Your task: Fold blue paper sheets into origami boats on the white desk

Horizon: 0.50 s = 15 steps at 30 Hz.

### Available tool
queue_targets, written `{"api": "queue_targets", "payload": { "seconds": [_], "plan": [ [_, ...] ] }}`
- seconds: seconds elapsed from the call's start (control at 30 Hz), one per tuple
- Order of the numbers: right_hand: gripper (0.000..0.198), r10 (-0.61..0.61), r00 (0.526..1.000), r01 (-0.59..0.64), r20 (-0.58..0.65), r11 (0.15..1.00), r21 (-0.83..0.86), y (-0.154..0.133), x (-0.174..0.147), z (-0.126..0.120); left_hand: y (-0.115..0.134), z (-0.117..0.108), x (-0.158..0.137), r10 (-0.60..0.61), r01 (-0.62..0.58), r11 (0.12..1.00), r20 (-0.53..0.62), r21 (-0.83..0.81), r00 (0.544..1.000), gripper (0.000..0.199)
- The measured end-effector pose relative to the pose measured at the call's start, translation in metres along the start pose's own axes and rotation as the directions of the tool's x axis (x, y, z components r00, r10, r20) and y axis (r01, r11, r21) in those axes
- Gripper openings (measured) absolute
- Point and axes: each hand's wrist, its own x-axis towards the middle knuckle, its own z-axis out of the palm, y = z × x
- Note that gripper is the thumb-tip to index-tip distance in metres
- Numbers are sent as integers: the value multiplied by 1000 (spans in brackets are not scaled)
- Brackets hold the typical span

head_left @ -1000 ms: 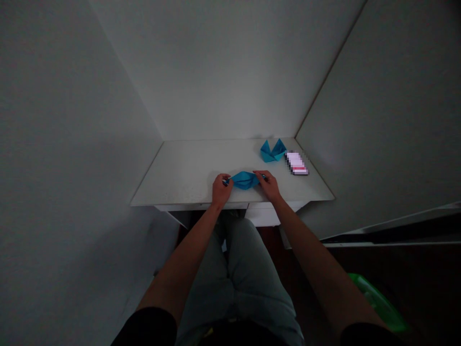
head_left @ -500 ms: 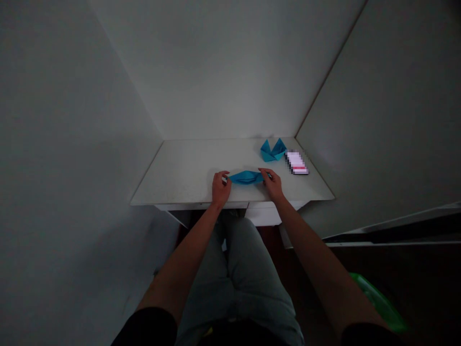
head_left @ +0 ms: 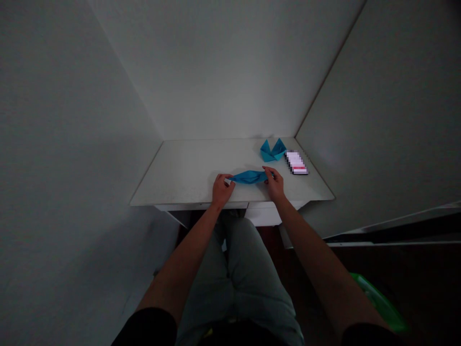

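Holding here a long, narrow piece of blue folded paper [head_left: 249,177], tapering towards both ends and creased lengthwise, stretched crosswise over the front part of the white rectangular tabletop [head_left: 180,168] (hard to tell whether touching it or lifted clear). Pinching one end in the grip of the bare left hand [head_left: 222,190], closed with thumb and fingers on the paper; pinching the other end in the grip of the bare right hand [head_left: 274,185], likewise closed. And spotting, farther back on the right, a second blue folded-paper shape [head_left: 272,152] with two raised points, set on the tabletop; noting just beside it a dark-edged rectangular phone [head_left: 297,162], bright and pixelated.
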Motion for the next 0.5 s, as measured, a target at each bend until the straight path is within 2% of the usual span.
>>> {"api": "queue_targets", "payload": {
  "seconds": [0.17, 0.33, 0.5],
  "plan": [
    [55, 7, 1000, -8, 21, 1000, 13, 0, -1, 0, -1, 1, -1, 25, -25, 999, 5, 38, 1000, 21],
    [55, -8, 999, 8, 54, 1000, 0, 0, -2, 0, 0, 1, -1, 52, -54, 996, 22, 66, 998, 5],
    [53, -197, 963, 222, 185, 967, -128, 2, -2, 3, 0, 1, 0, 55, -59, 993, 45, 101, 997, 4]
  ]
}}
